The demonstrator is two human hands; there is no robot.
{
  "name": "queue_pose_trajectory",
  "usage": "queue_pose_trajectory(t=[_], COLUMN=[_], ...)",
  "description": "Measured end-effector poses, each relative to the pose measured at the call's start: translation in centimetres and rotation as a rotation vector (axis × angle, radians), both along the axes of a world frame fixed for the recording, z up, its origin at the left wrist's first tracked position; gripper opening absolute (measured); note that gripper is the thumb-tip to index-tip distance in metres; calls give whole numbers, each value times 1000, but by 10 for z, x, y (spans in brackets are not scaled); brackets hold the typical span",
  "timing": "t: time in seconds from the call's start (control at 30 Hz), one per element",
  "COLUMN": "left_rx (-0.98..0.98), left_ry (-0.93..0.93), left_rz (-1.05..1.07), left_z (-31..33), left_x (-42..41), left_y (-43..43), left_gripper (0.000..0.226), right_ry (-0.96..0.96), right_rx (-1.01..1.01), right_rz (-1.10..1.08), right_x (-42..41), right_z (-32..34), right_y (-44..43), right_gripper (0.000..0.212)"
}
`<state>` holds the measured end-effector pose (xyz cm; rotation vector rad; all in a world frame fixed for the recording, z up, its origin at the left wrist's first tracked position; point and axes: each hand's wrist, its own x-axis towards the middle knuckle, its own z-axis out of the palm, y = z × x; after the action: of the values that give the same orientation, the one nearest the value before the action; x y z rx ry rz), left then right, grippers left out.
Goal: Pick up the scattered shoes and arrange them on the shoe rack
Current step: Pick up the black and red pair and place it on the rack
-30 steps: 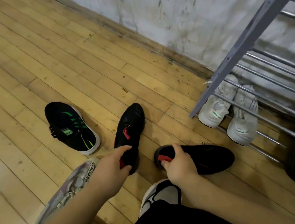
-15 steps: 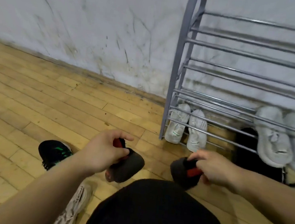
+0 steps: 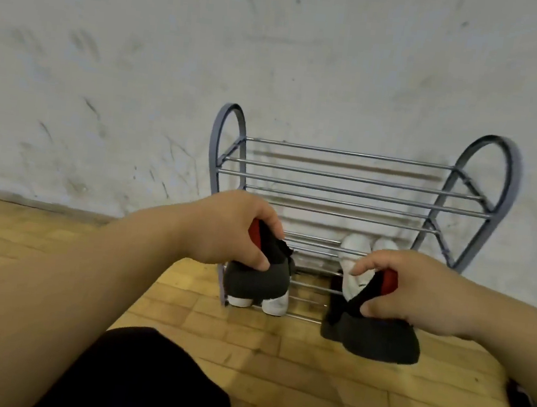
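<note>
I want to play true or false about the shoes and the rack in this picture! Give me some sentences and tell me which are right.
1. Each hand holds a black shoe with red lining. True: the left hand grips one black shoe, the right hand the other black shoe.
2. The top shelf of the grey metal shoe rack is full of shoes. False: its top bars carry nothing.
3. White sneakers sit low on the rack. True.
4. The floor is grey carpet. False: it is a light wooden plank floor.
5. The rack stands against a scuffed white wall. True.
</note>
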<state>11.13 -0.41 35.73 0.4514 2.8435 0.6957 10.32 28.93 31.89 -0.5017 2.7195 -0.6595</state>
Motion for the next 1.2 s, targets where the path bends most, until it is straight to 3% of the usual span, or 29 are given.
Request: queue_pose_trajectory(t=[0.13, 0.3, 0.43, 0.77, 1.0, 1.2], left_rx=[-38, -93, -151, -165, 103, 212], left_ry=[66, 154, 175, 220, 123, 58], left_rz=[-79, -53, -54, -30, 195, 338], left_z=[16, -18, -49, -116, -153, -165], left_x=[-3, -15, -44, -122, -146, -156], left_y=[40, 70, 74, 97, 97, 94], left_gripper=[43, 48, 50, 55, 73, 87], right_ry=[144, 364, 463, 579, 356, 304], right_rx=[-105, -242, -213, -160, -49, -133], right_rz=[-98, -196, -198, -290, -310, -388], right_x=[2, -10, -34, -97, -115, -122], right_z=[7, 8, -17, -78, -116, -120], right_y=[41, 57, 56, 31, 23, 20], right_gripper=[37, 34, 38, 13, 31, 51])
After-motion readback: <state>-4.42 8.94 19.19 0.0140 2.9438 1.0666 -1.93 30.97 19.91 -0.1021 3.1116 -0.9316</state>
